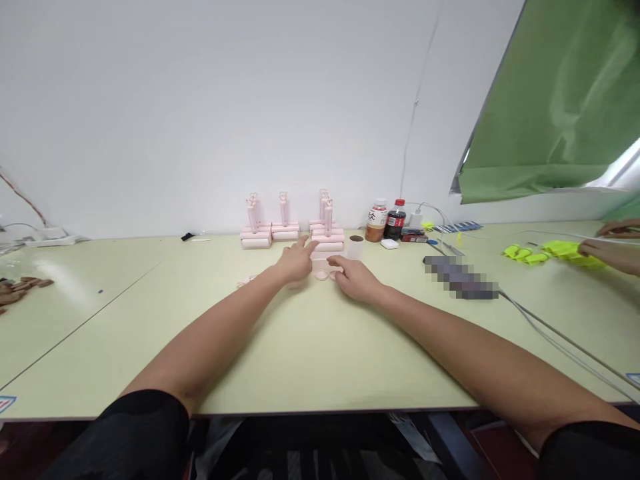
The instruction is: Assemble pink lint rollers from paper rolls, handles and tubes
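Black sleeves [127, 437] up close, lol. My left hand [298, 261] has its fingers spread; my right hand [356, 277] is curled, can't tell if it's pinching. Pale disc [321, 275] lies on the table [320, 353] between them.

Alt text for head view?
A person's left hand and right hand flank a small pale disc on a table, before pink items near the wall; to the right are bottles, yellow pieces and a co-worker's hand.

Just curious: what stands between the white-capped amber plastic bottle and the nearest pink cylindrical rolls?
A whitish, dark-topped cylinder, as the head view shows.
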{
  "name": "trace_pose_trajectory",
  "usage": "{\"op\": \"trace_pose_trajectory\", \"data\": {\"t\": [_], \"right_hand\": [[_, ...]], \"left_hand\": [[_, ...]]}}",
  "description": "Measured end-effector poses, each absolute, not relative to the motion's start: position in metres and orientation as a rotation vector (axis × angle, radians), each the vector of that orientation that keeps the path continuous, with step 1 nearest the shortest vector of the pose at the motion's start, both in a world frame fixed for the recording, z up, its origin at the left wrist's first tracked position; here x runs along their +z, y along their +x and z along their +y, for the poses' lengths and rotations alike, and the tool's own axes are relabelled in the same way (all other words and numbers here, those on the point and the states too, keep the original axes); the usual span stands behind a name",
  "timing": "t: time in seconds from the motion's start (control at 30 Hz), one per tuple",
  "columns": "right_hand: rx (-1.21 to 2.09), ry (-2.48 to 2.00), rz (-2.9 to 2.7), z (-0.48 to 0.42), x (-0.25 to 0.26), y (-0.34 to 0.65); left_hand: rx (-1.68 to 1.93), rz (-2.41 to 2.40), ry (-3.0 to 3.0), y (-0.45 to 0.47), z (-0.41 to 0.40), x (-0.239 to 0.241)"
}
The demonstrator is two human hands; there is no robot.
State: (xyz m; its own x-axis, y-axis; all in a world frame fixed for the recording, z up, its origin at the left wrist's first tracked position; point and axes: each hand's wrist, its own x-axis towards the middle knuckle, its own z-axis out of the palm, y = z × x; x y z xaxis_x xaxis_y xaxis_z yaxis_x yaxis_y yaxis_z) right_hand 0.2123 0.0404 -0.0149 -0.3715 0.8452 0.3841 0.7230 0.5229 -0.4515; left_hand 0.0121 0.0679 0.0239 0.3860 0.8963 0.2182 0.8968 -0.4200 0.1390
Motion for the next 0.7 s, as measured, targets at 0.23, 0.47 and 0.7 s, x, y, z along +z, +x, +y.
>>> {"op": "trace_pose_trajectory", "data": {"t": [0.23, 0.47, 0.7], "right_hand": [[0.438, -1.092, -2.012, 0.032, -0.002, 0.203], [1.229, -1.005, -1.734, 0.014, -0.005, 0.179], [1.798, -0.758, -1.568, -0.011, 0.006, 0.189]], "left_hand": [[-0.302, -1.946, -2.542, -0.054, 0.053, 0.015], [-0.831, -1.69, -2.746, -0.037, 0.029, 0.023], [-1.229, -1.219, -2.882, -0.006, -0.009, 0.034]]}}
